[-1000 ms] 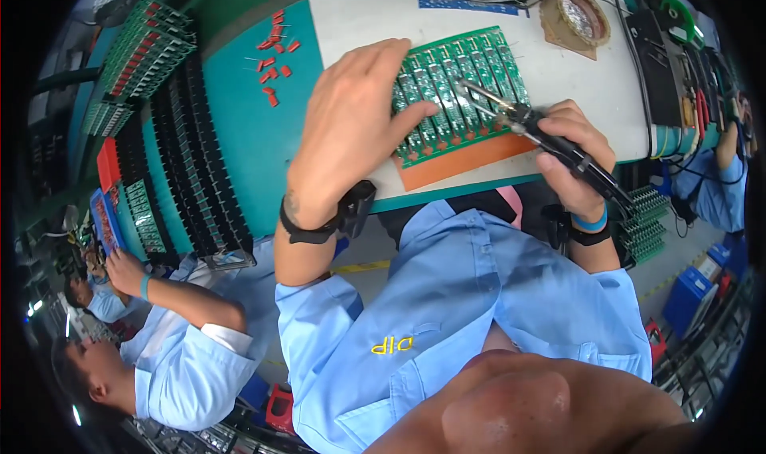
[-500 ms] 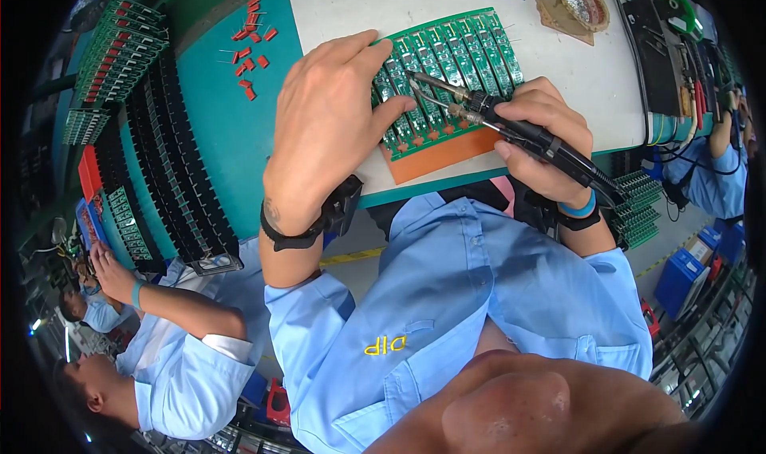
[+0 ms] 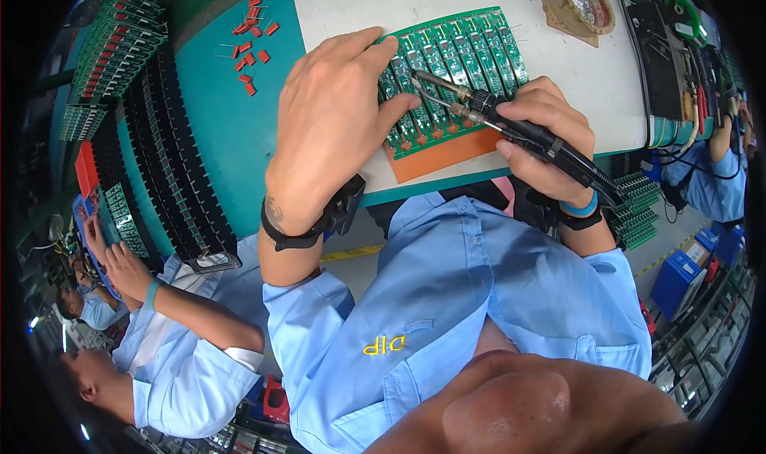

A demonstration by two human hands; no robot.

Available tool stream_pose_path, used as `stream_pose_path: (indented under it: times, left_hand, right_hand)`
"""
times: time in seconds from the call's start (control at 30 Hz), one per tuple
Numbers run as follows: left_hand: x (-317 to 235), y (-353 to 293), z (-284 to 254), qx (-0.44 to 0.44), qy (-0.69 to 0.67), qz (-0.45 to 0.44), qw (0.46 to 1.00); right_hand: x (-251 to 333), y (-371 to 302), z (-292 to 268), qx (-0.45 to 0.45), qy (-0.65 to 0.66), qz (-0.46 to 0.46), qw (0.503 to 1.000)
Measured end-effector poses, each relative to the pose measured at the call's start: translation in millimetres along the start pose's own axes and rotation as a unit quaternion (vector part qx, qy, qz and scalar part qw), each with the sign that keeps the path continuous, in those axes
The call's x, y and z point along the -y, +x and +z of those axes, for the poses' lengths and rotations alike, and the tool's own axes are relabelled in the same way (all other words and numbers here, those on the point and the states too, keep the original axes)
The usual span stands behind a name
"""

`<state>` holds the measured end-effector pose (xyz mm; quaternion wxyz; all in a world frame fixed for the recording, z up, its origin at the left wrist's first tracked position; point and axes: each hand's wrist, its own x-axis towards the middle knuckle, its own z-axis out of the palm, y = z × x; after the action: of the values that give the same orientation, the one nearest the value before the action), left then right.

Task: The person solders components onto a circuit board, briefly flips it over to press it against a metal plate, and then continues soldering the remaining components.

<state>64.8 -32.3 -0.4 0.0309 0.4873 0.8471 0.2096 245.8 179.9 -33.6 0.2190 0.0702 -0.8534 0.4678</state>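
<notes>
A green circuit board panel (image 3: pixel 471 63), made of several narrow boards side by side, lies on an orange plate (image 3: pixel 443 159) in front of me. My left hand (image 3: pixel 331 111) grips the panel's left side, index finger at the far left corner and thumb over the boards. That hand hides part of the left edge. My right hand (image 3: pixel 550 139) is closed around a black soldering iron (image 3: pixel 550 147) with a thin metal feed tube beside its barrel. The iron's tip reaches the left boards, just beyond my left thumb; whether it touches is too small to tell.
Loose red components (image 3: pixel 254 31) with wire leads lie on the green mat (image 3: pixel 207 71). Black slotted racks (image 3: pixel 171 151) and stacked boards (image 3: pixel 120 51) stand left. A co-worker's hands (image 3: pixel 124 266) are beyond them. A round brown container (image 3: pixel 576 7) sits at the far right.
The soldering iron and both my hands keep nearly the same place on the panel; the whole view shifts slightly. At left, the co-worker's arm has moved and a second hand now shows.
</notes>
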Motion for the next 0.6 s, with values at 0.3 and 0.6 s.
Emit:
stream_pose_path:
  times: [0.3, 0.6]
  left_hand:
    - [-2, 1, -2, -0.002, -0.014, -0.005, 1.0]
    - [4, -4, 3, -0.031, 0.025, 0.02, 0.999]
  right_hand:
    - [2, -2, -3, -0.008, -0.006, -0.003, 1.0]
    - [11, -5, -4, -0.038, 0.029, -0.006, 0.999]
